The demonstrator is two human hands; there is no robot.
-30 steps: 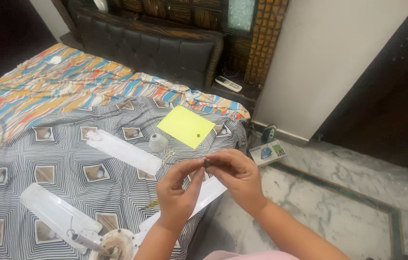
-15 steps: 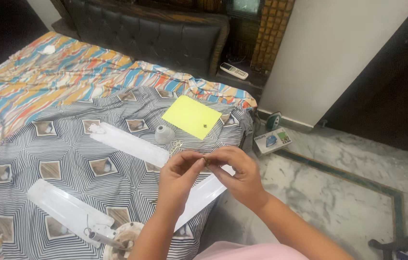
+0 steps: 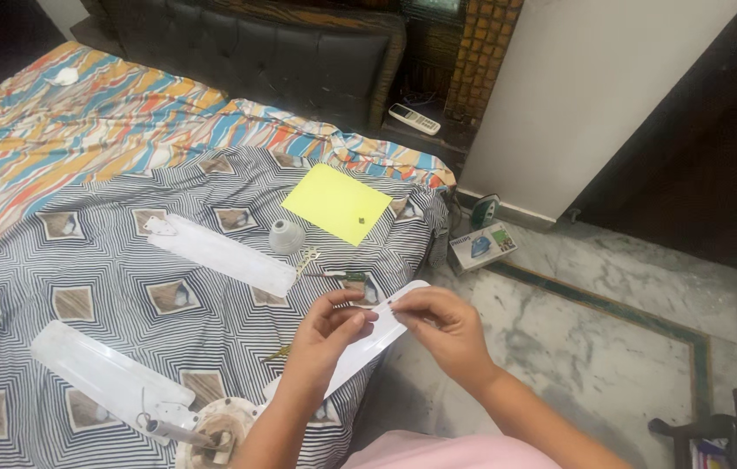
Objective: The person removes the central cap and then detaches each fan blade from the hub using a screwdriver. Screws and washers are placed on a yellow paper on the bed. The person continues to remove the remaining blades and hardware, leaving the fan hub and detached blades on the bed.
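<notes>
My left hand (image 3: 327, 334) and my right hand (image 3: 440, 332) meet fingertip to fingertip over the bed's edge. Together they pinch a small thin part (image 3: 379, 306); it is too small to tell what it is. Right under the hands lies a white fan blade (image 3: 360, 354), running toward a fan motor (image 3: 222, 428) at the bottom. A second white blade (image 3: 106, 382) joins the same motor. A third blade (image 3: 216, 252) lies loose on the striped bedsheet (image 3: 82, 260).
A white cup-shaped cover (image 3: 286, 236), a small metal piece (image 3: 308, 257) and a screwdriver (image 3: 335, 274) lie near a yellow sheet of paper (image 3: 336, 203). A remote (image 3: 414, 118) rests by the black headboard. A small box (image 3: 481, 246) sits on the marble floor.
Both hands stay together on the small part and sit a little lower and further right in view. The blades and parts on the bed have not moved.
</notes>
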